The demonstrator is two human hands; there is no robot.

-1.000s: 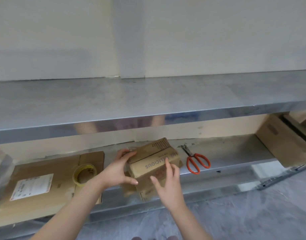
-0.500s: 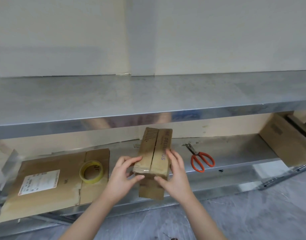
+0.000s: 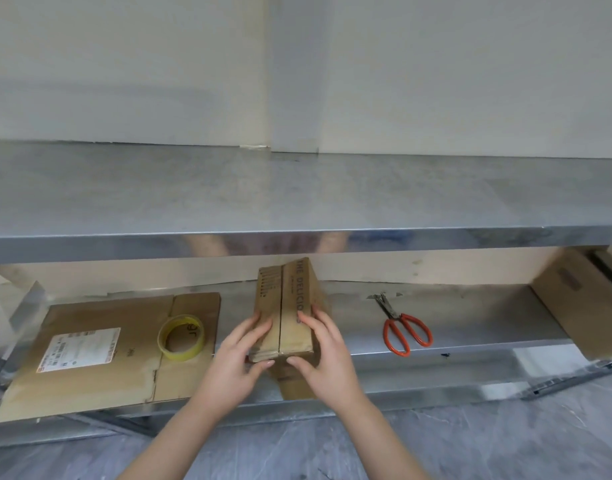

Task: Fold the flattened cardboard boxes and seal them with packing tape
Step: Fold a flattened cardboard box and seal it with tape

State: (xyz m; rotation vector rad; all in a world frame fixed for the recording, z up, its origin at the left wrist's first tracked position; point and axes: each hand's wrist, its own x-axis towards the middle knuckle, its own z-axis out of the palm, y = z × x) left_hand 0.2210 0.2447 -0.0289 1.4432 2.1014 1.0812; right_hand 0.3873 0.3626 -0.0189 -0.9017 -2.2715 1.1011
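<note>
A small brown cardboard box (image 3: 289, 306) with dark print stands on the lower metal shelf (image 3: 360, 303), its two top flaps meeting along a middle seam. My left hand (image 3: 240, 355) holds its near left corner, thumb on the front and fingers on the left flap. My right hand (image 3: 327, 351) holds the near right corner the same way. A roll of yellowish packing tape (image 3: 181, 337) lies on a flattened cardboard box (image 3: 100, 351) to the left.
Red-handled scissors (image 3: 403, 327) lie on the lower shelf to the right. A brown carton (image 3: 581, 303) leans at the far right. The upper metal shelf (image 3: 297, 192) overhangs the box. Grey floor lies below.
The box was turned from lying askew to standing lengthways with its flaps shut. Both hands shifted to its near corners and have stayed there.
</note>
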